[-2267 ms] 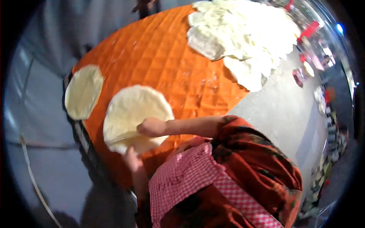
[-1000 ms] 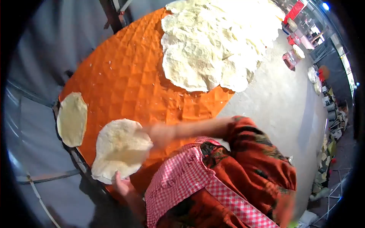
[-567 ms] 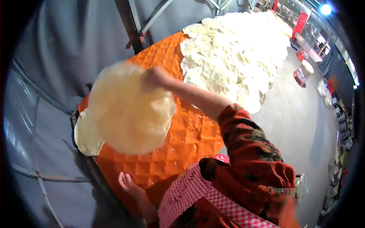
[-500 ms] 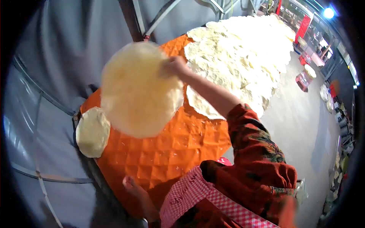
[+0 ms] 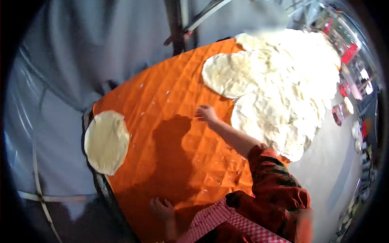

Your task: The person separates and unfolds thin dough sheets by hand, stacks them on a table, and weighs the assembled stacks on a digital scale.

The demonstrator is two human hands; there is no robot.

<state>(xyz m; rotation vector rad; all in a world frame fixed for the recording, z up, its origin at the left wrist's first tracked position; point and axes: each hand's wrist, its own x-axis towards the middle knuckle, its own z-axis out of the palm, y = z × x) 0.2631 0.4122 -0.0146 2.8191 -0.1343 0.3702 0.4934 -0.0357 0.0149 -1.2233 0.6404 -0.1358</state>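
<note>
My right hand [image 5: 206, 113] reaches over the orange cloth [image 5: 162, 133], its fingers stretched out with nothing in them. Near the front of the cloth my left hand [image 5: 162, 208] is empty too, fingers loosely apart in shadow. A thin round flatbread [image 5: 265, 18], blurred, appears in the air above the far end of the cloth. To the right of my right hand spreads a big heap of overlapping pale flatbreads [image 5: 279, 93]. One single flatbread [image 5: 107, 142] lies flat at the cloth's left edge.
A grey curtain wall [image 5: 101, 44] with metal bars rises along the left and back. Grey floor [image 5: 324, 162] runs down the right side, with a red container [image 5: 339, 113] and other clutter farther off.
My right hand has let go of the flatbread, which has flown up and away to the right. The view has shifted, and the single flatbread stays at the left edge.
</note>
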